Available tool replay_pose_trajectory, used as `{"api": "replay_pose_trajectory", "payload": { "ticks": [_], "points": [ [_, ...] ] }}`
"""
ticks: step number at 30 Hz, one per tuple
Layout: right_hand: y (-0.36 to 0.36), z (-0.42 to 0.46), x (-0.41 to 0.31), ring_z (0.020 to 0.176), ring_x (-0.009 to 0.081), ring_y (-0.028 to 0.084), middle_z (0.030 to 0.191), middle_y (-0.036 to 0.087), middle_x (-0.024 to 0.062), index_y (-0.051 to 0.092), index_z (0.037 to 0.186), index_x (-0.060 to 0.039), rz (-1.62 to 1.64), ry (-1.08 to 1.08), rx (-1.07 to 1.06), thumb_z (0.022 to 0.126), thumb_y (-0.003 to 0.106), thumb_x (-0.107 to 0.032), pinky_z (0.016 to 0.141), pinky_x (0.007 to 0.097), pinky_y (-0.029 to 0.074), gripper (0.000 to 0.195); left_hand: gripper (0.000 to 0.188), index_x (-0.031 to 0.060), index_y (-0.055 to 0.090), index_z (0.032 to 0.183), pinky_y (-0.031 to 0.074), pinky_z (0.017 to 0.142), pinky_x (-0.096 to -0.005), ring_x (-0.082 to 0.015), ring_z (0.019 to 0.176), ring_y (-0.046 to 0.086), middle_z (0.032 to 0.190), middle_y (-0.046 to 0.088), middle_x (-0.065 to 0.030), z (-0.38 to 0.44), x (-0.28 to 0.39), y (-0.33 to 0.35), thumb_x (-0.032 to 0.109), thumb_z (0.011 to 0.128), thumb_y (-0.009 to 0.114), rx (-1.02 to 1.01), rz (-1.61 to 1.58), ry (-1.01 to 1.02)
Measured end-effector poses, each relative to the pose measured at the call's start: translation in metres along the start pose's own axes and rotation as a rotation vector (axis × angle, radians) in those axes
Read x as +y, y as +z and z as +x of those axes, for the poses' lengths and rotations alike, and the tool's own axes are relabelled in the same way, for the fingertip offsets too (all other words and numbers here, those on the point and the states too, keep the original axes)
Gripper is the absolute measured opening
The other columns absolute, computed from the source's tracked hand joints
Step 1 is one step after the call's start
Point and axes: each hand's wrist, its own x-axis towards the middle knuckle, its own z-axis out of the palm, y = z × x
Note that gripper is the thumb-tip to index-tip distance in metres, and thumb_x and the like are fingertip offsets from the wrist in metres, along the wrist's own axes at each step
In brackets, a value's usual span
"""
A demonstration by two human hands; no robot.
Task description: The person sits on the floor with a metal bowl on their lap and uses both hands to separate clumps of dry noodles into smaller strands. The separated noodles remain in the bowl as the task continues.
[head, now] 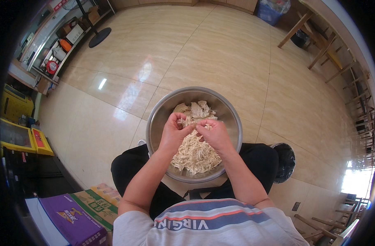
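Observation:
A large stainless steel basin [159, 120] rests between my knees. Its near half holds a heap of thin, pale food shreds [196, 155], and larger torn pieces [201, 109] of the same pale food lie at the far side; whether it is meat or mushroom is unclear. Over the middle of the basin, my left hand [172, 131] grips a pale, fibrous piece [182, 122] between thumb and curled fingers. My right hand [216, 135] pinches pale strands, its thumb and fingertips meeting those of the left. The fingers partly hide what they hold.
A trash bin lined with black plastic [284, 163] stands beside my right knee. Cardboard cartons [72, 220] are stacked at my left. Farther off are a fan's round base [99, 37], a loaded shelf [66, 46], a blue bin [269, 13] and wooden furniture [298, 27].

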Motion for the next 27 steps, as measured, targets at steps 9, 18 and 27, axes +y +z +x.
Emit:
{"api": "replay_pose_trajectory", "payload": {
  "ticks": [9,18,27],
  "points": [
    [0.0018,0.0009,0.0011,0.065,0.0095,0.061,0.074,0.064,0.0034,0.066,0.088,-0.0004,0.089,-0.002,0.079,0.081,0.066,-0.016,0.054,0.0237,0.052,0.017,0.031,0.006,0.047,0.098,0.045,0.059,-0.0197,-0.0069,0.066,0.055,0.077,0.057,-0.0017,0.0004,-0.0015,-0.0015,-0.007,0.075,0.064,0.032,-0.054,-0.023],
    [0.0027,-0.002,0.0014,0.059,0.0087,0.059,0.069,0.063,0.0041,0.065,0.086,-0.0003,-0.04,-0.015,-0.015,0.081,0.064,-0.016,0.052,0.0226,0.049,0.016,0.029,0.0053,0.048,0.097,0.046,0.062,-0.0215,-0.0092,0.069,0.058,0.077,0.059,-0.003,-0.0002,0.0004,-0.0008,-0.002,0.077,0.067,0.04,-0.063,-0.06],
    [0.0025,-0.0007,0.0016,0.055,0.0089,0.058,0.065,0.062,0.0034,0.065,0.085,-0.001,-0.034,-0.019,0.02,0.08,0.065,-0.017,0.051,0.0228,0.049,0.017,0.026,0.005,0.049,0.097,0.047,0.062,-0.0222,-0.0097,0.069,0.058,0.078,0.06,-0.0044,0.0002,-0.0023,-0.0007,-0.001,0.079,0.067,-0.008,-0.099,-0.073]
  ]
}}
